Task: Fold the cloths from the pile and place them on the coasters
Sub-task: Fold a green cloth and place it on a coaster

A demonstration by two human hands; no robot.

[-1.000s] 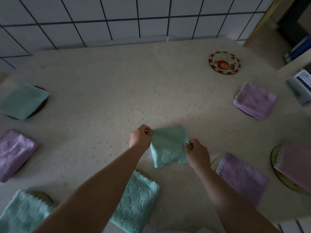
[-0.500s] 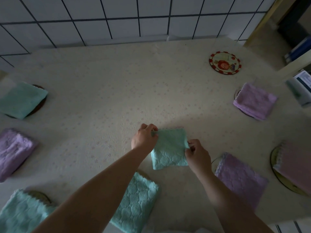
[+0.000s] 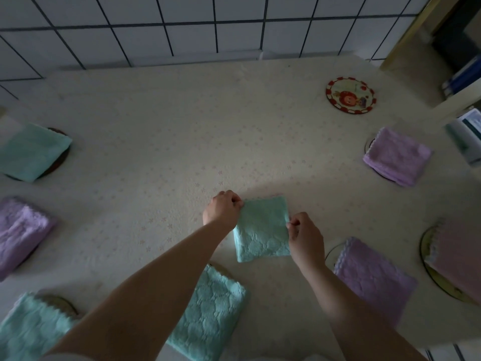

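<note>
Small teal cloth (image 3: 261, 229) lies folded into a rough square, flat on the table (image 3: 161, 142), near its front middle. Left hand (image 3: 222, 211) pinches the cloth's far left corner, fingers curled, knuckles up. Right hand (image 3: 305, 234) pinches the right edge about midway down, thumb and fingers closed on the fabric. Both forearms reach in from the near edge. Table covering pale cream with a faint small flower print; white tiled wall (image 3: 182, 24) with dark grout behind it. Around the table, folded cloths sit on round coasters: a teal one far left (image 3: 31, 152) on a dark coaster, a purple one left (image 3: 18, 233), a teal one at the near-left corner (image 3: 28, 332), a larger teal one (image 3: 208, 313) just beside the left forearm, a purple one (image 3: 374, 280) beside the right forearm, a pink one at the right edge (image 3: 458, 259) on a green-rimmed coaster, a purple one far right (image 3: 397, 156). One coaster bare: red-rimmed coaster (image 3: 350, 95) with a cartoon print, far right, well apart from the held cloth. Off the right edge, a white and teal object, blurred, cannot identify.
</note>
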